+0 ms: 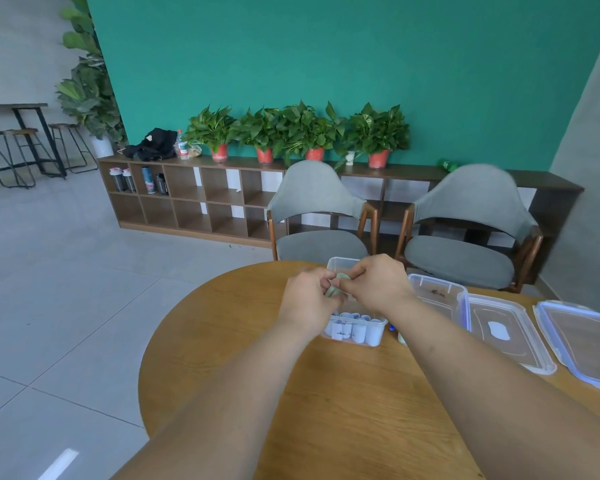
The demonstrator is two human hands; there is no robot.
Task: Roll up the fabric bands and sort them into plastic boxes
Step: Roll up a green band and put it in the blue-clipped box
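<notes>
Left hand point(308, 295): fingers curled, pinching a pale green fabric band point(335, 289), held above the table's 12 o'clock.
Right hand point(374, 285): pinches the same roll from its 3 o'clock side.
We judge the band light, soft and apt to unwind, so we would grip its outer wrap.
Beneath: a clear plastic box point(340, 262) of white rolls.
At 2 o'clock: a second box point(430, 279).

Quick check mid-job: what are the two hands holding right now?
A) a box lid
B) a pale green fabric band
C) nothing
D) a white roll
B: the left hand and right hand both pinch a pale green band between them, above the box holding white rolls.
</notes>
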